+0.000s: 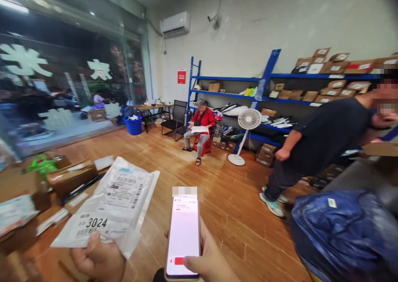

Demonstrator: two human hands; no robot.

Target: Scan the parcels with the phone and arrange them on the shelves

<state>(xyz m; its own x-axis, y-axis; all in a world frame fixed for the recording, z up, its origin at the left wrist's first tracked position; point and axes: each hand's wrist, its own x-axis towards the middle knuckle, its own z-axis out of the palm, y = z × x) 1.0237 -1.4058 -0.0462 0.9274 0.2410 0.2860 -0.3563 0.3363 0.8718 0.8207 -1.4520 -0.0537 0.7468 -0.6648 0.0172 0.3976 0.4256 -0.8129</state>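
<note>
The right grip (213, 253) clasps a phone (183, 237), text (184, 204) blurred; the left grip (98, 258), fingers (80, 259) half-hidden, pinches a parcel (116, 203).

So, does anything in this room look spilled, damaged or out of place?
Nothing looks spilled or plainly damaged. The white parcel in the left hand is wrinkled, but no tear shows. The untidiest spot is the cluster of packages at the left, lying at mixed angles; blur there could hide small flaws.

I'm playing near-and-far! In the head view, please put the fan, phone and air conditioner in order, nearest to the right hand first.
1. Phone: held in the right hand.
2. Fan: ahead, on the floor.
3. Air conditioner: high on the wall.
</note>
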